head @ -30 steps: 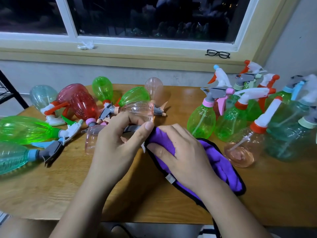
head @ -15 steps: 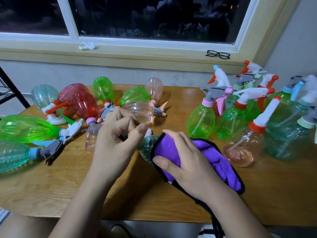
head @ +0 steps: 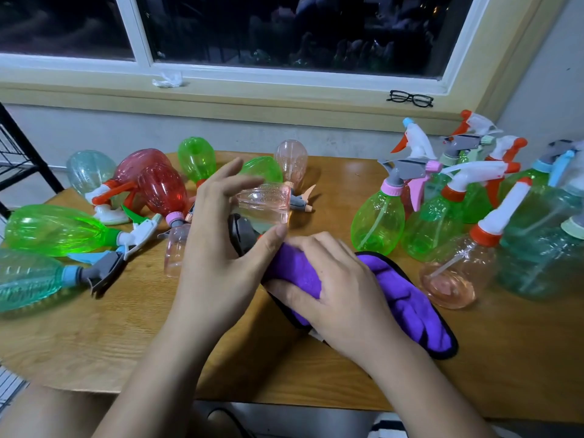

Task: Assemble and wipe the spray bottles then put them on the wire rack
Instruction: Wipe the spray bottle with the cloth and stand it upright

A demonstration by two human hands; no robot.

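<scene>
My right hand (head: 341,286) grips a purple cloth (head: 407,305) that is wrapped round the body of a spray bottle, so the body is hidden. The bottle's grey trigger head (head: 241,237) pokes out at the cloth's left end, held between my left hand's (head: 215,248) thumb and palm while the fingers lift straight above it. A black wire rack (head: 12,153) shows at the far left edge.
Several assembled bottles lie on the wooden table (head: 347,374) at left: green (head: 57,229), teal (head: 28,279), red (head: 161,191), clear pink (head: 265,205). Several more stand upright at right, such as a green one (head: 377,226). Glasses (head: 410,98) rest on the windowsill.
My left hand's fingers have uncurled and lifted off the trigger head. My right hand has slid the cloth left along the bottle, covering the teal body that showed half a second ago.
</scene>
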